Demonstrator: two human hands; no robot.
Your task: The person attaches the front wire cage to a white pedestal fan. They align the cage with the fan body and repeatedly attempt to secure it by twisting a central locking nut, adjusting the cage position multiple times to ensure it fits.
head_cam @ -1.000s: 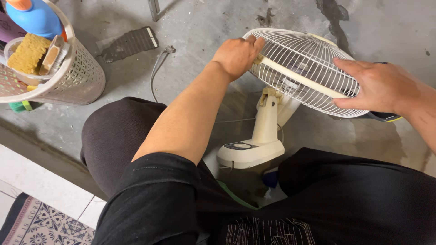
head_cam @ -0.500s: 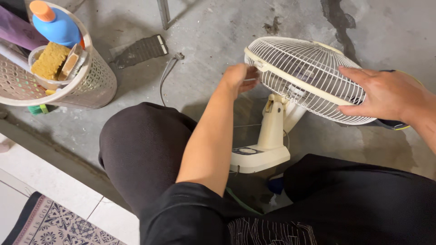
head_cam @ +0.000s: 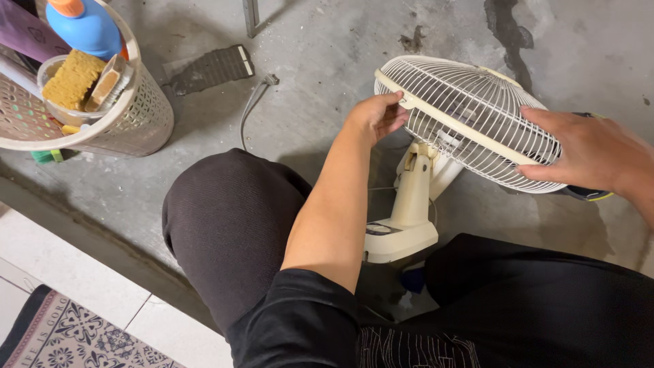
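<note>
A cream table fan (head_cam: 415, 204) stands on the concrete floor between my knees, its wire cage (head_cam: 470, 116) tilted face down. My left hand (head_cam: 375, 116) grips the cage's left rim with fingers curled around the edge band. My right hand (head_cam: 589, 153) lies flat on the right side of the cage, fingers spread over the wires. The fan's base (head_cam: 398, 242) sits by my left thigh.
A perforated basket (head_cam: 119, 119) at the upper left holds a blue bottle (head_cam: 85, 27), a yellow sponge (head_cam: 68, 78) and a brush. A black ribbed pad (head_cam: 211, 68) and a grey cord (head_cam: 252, 105) lie on the floor. Pale tiles and a patterned rug (head_cam: 61, 337) are at bottom left.
My left hand slid from the top of the cage down to its left rim. The camera has shifted, so the basket shows more fully.
</note>
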